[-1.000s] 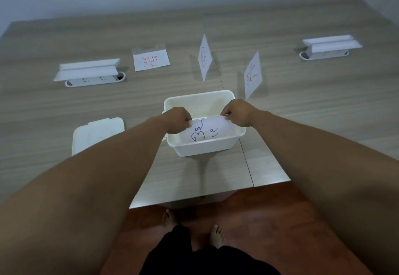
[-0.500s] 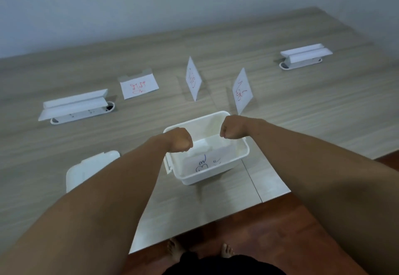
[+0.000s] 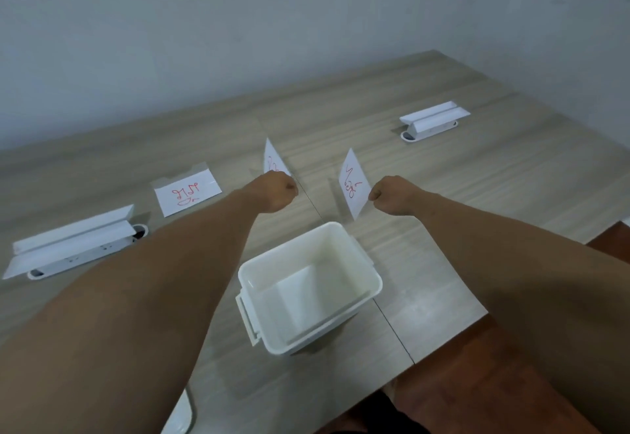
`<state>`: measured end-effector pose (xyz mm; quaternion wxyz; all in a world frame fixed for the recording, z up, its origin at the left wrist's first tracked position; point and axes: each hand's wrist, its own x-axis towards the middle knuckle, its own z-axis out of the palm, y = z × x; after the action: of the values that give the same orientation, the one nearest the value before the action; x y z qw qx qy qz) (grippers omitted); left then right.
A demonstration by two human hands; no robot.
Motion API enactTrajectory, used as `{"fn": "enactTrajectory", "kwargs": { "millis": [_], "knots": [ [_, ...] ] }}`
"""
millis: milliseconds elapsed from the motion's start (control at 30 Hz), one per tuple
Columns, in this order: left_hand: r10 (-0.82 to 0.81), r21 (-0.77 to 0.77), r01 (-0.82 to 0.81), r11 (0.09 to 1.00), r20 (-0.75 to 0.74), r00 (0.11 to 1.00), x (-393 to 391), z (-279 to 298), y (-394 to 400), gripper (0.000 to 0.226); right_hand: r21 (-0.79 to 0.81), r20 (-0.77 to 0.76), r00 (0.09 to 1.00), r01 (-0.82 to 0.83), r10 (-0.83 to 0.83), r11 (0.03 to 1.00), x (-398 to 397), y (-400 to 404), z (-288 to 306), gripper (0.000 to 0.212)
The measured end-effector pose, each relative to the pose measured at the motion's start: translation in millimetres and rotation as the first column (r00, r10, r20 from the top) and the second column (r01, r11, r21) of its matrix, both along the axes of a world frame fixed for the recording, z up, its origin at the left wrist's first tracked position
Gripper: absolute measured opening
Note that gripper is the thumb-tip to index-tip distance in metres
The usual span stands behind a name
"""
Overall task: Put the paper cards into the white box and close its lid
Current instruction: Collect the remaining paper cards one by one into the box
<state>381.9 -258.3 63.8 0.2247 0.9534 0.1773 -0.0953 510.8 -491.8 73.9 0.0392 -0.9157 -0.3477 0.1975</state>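
Note:
The open white box [image 3: 370, 283] stands near the table's front edge, and one paper card [image 3: 300, 300] lies inside it. Both my arms reach past the box. My left hand [image 3: 278, 191] is curled at the foot of the middle standing card [image 3: 272, 159], whose lower part it hides. My right hand [image 3: 388, 195] pinches the right edge of the right standing card [image 3: 351, 179]. A third card [image 3: 185, 191] with red writing rests further left. The box lid [image 3: 180, 416] shows at the bottom edge, partly behind my left arm.
Two white flip-up socket units sit in the wooden table [image 3: 511, 178], one at the left [image 3: 71, 246] and one at the back right [image 3: 433, 120]. A seam runs down the table's middle past the box. A grey wall stands behind, brown floor lies below the front edge.
Both hands let go of the blue-marked card, which now lies in the box. They moved forward past the box to the two standing cards. The view tilted up.

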Motion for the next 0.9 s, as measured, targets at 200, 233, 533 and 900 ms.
{"fn": "enactTrajectory", "kwargs": {
  "millis": [200, 233, 533, 900],
  "knots": [
    [0.009, 0.063, -0.009, 0.998, -0.005, 1.0, 70.1, -7.6, 6.0, 0.033, 0.046, -0.034, 0.996, 0.089, -0.087, 0.995, 64.2, 7.3, -24.4, 0.038],
    [0.004, 0.077, -0.002, 0.997, -0.02, 1.0, 85.4, -13.2, 4.7, 0.033, 0.054, -0.045, 0.994, 0.106, -0.103, 0.993, 75.0, 9.3, -31.2, 0.038],
    [-0.1, 0.226, 0.108, 0.968, -0.048, 0.994, 223.0, -71.5, -17.0, 0.047, 0.114, -0.253, 0.95, 0.217, -0.183, 0.97, 135.3, 27.7, -109.7, 0.032],
    [-0.137, 0.3, 0.125, 0.946, 0.02, 0.99, 277.4, -113.3, -19.8, 0.043, 0.416, -0.23, 0.94, 0.329, -0.251, 0.848, 158.5, 23.4, -149.3, 0.027]
  ]
}}
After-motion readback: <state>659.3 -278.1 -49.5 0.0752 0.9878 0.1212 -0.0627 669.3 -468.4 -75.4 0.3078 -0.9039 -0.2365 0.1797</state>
